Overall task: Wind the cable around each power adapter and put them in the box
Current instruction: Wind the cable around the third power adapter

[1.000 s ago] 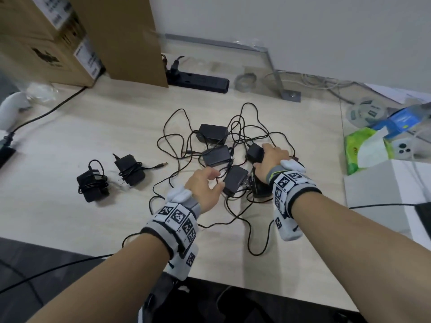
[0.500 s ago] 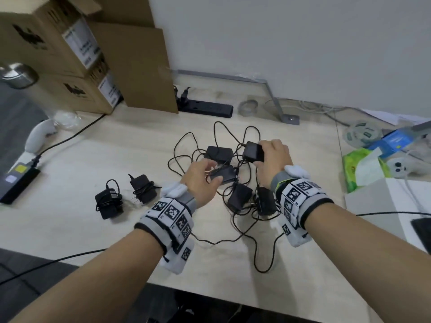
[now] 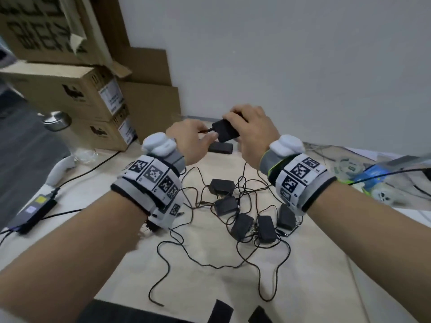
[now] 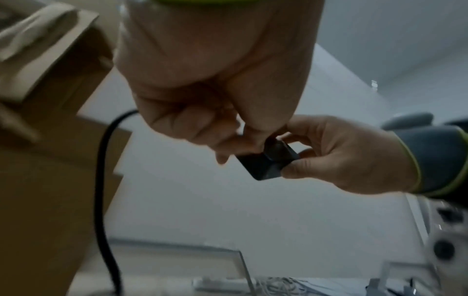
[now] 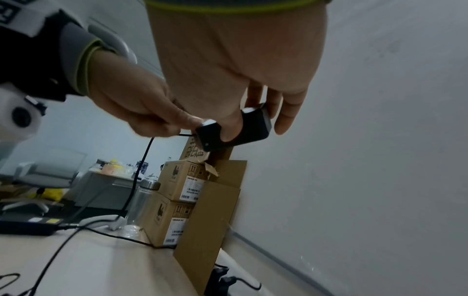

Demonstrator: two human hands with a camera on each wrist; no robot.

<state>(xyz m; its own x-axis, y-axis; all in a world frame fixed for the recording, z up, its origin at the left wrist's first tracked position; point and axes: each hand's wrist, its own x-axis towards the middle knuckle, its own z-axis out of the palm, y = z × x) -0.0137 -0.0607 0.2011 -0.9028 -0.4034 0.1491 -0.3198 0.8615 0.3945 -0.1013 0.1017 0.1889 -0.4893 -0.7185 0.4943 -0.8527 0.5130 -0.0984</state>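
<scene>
My right hand [image 3: 250,128] holds a black power adapter [image 3: 225,134] in the air above the desk, thumb across its face [image 5: 233,132]. My left hand [image 3: 200,136] pinches the adapter's thin black cable [image 5: 145,158] right where it leaves the body. In the left wrist view the adapter [image 4: 269,161] sits between both hands. Its cable hangs down toward the desk. Below, several more black adapters [image 3: 242,226] lie in a tangle of loose cables [image 3: 205,264] on the light desk [image 3: 210,287].
Stacked cardboard boxes [image 3: 77,94] stand at the back left, with a steel-capped bottle [image 3: 57,120] in front. A black power strip [image 3: 220,148] lies by the wall. At the left are a white controller [image 3: 58,169] and a black power brick [image 3: 32,213]. Clutter fills the right edge [image 3: 349,169].
My right hand lifted one adapter off the pile and up into the air. My left hand left the tangle and took that adapter's cable. Both hands rose.
</scene>
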